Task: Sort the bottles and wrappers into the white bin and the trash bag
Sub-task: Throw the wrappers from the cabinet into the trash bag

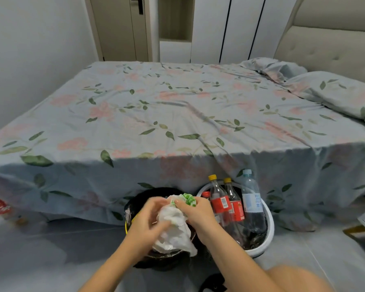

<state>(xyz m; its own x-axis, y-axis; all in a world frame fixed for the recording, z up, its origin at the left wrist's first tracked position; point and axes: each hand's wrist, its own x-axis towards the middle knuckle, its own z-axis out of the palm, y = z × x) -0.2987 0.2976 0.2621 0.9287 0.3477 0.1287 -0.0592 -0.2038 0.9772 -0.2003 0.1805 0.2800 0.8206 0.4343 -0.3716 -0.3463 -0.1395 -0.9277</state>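
Hands, left (147,216) and right (195,209), gripping white wrapper (173,228) with unreadable green print, red-labelled bottles (220,202) in white bin (269,228).

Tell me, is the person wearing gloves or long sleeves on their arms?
No. The left hand and the right hand are both bare, with no gloves. Both forearms are uncovered as far as the picture shows, so no sleeves are visible. I can see no rings, watch or bracelet on either one.
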